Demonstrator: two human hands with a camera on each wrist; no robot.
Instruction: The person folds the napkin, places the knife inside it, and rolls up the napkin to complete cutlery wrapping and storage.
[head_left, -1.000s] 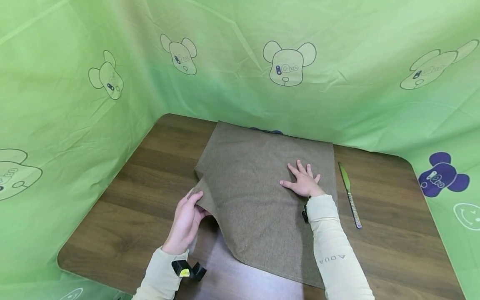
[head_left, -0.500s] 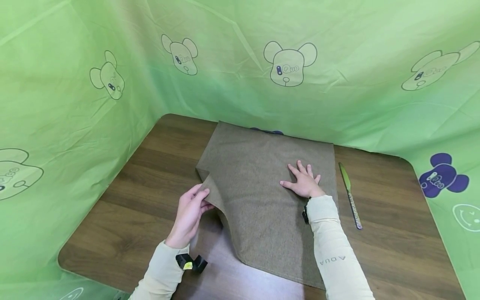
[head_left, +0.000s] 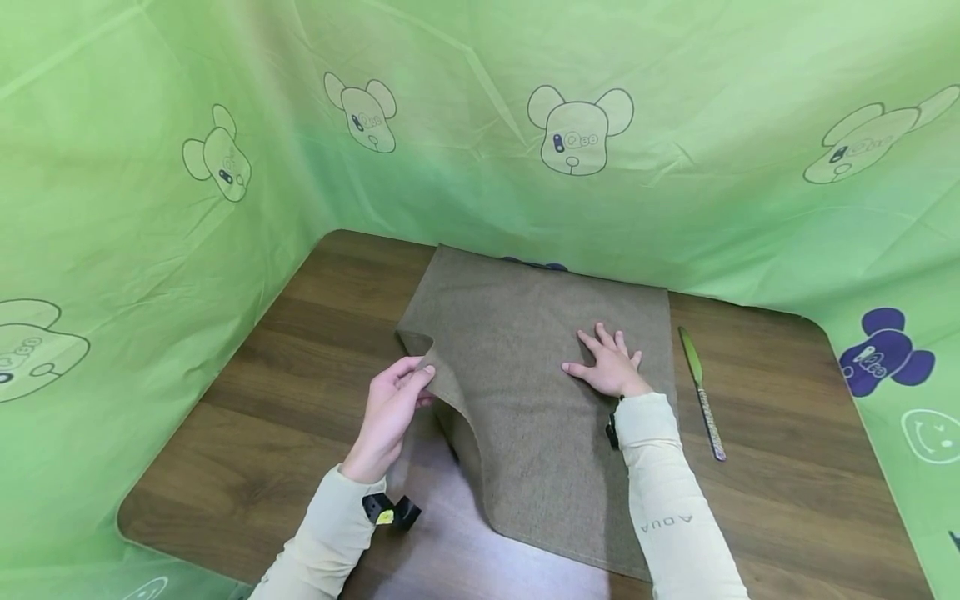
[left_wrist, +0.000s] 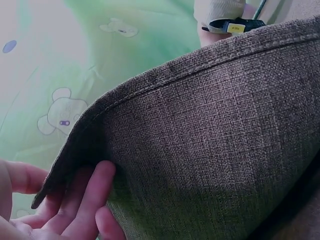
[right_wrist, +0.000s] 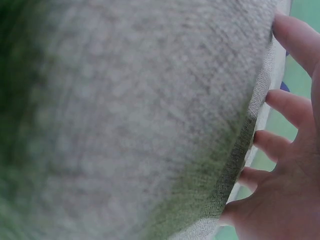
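brown cloth bends up where the left hand pinches it, at nine o'clock; the right hand, spread near three o'clock, probably stops it slipping.

Left hand: some fingertips hidden behind lifted fold of brown cloth; hand itself cut by left and bottom edges of left-wrist view. Right hand: palm hidden in head view; cut by right edge of right-wrist view, where cloth beside fingertips blurs, weave largely lost. Left sleeve and right sleeve, behind hands: cut by bottom edge of head view. Knife, right of right hand: handle pattern too small to tell. Purple print, beyond hands: lower part hidden by cloth's far edge.
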